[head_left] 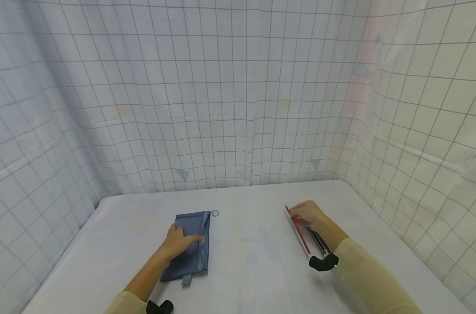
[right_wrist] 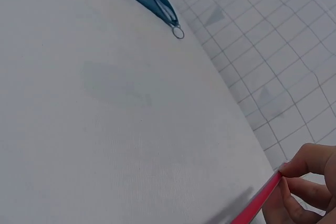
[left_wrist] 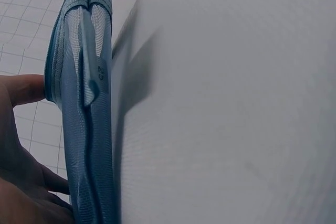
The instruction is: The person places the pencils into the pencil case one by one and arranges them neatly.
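Surrounding pouch (head_left: 192, 253) and table (head_left: 246, 244), gridded curtains (head_left: 191, 87).

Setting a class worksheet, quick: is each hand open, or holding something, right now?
Left hand: open, resting on the blue zippered pouch.
Right hand: closed, pinching a slim red pencil-like stick.

A white table (head_left: 253, 274) bears a blue pouch (head_left: 188, 261) (zippered) and dark slim sticks (head_left: 319, 241).
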### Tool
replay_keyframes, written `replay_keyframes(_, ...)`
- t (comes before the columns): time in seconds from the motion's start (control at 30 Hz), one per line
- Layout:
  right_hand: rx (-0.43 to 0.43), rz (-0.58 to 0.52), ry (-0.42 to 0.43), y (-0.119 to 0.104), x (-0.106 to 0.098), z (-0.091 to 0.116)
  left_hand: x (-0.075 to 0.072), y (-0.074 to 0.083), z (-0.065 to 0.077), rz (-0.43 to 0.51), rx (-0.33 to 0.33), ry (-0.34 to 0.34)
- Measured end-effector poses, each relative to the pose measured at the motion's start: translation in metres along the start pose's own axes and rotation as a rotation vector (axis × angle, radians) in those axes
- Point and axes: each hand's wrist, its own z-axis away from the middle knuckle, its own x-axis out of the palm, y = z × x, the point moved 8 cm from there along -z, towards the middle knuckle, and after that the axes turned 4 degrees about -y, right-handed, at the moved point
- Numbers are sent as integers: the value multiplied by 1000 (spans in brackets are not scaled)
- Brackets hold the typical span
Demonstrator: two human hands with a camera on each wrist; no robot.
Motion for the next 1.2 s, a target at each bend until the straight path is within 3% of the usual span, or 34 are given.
replay_keyframes(0.33, 37, -85, 28, -1, 14, -5, -1, 1, -2, -3, 7, 2)
replay_keyframes(0.73, 73, -91, 32, 1, 42, -11, 0, -3, -4, -16, -11, -5)
replay_keyframes(0.97, 68, -78, 9, -4, 69, -12, -1, -2, -3, -26, -12, 1)
replay_keyframes(1.2, 51, -111, -58, -11, 100, -14, -2, 2, -2, -40, 28, 11)
